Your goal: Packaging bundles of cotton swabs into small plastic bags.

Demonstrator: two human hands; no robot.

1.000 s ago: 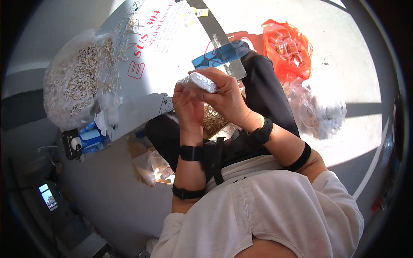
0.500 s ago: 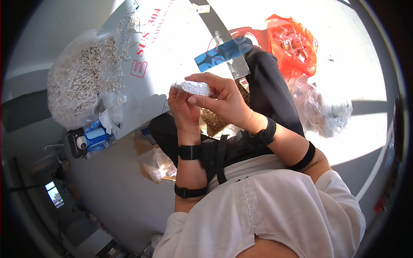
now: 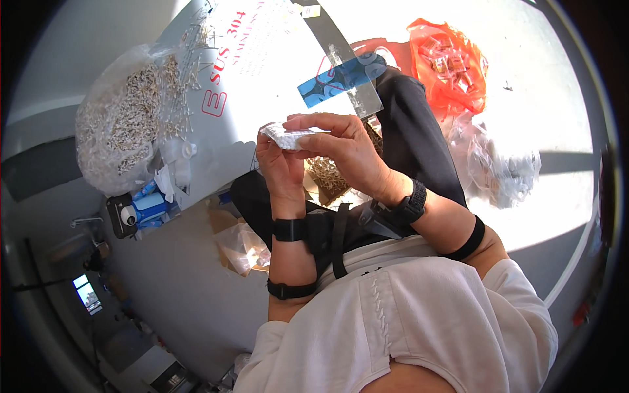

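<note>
Both hands, left hand [image 3: 280,167] and right hand [image 3: 350,154], pinch a small white packet [image 3: 286,136], now raised slightly higher above the lap, closer for inspection.

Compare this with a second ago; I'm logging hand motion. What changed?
The small clear packet turned from tilted to flat, both hands shifting slightly with it. The left hand and right hand keep gripping it; the orange bag and the bag of metal parts stayed put.
</note>
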